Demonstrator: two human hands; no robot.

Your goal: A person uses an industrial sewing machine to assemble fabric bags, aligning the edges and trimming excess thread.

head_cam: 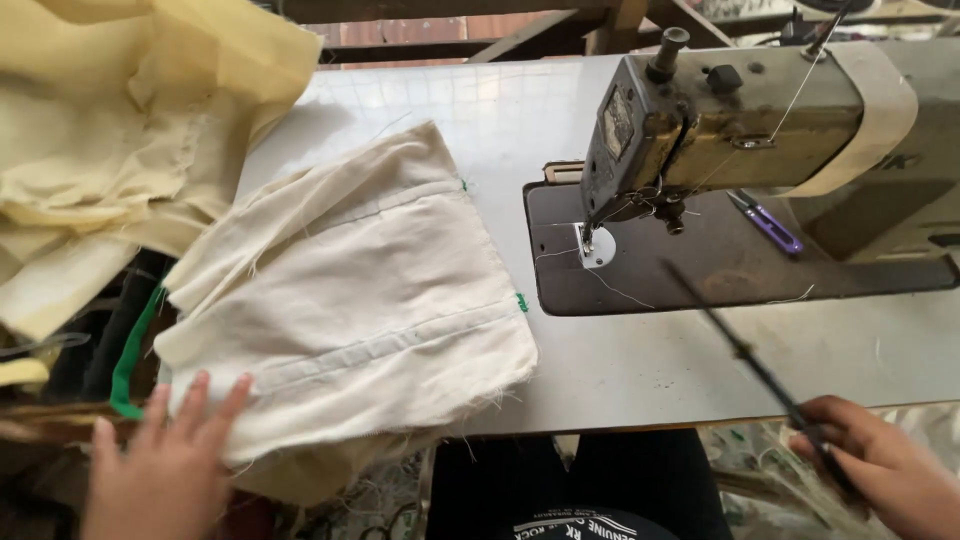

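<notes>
Cloth (350, 300) flat on table (640, 370) left of machine (740, 130), long axis toward needle, under spread fingers (195, 395) of left hand (160, 470), nearer than right hand (885, 465), well apart, fingers closed around thin dark tool (750, 360).

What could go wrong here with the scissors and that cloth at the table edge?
The right hand holds dark scissors, blurred and pointing toward the sewing machine; they might snag the loose thread at the needle. The cream cloth overhangs the table edge under the left hand, so it could slide off.
</notes>
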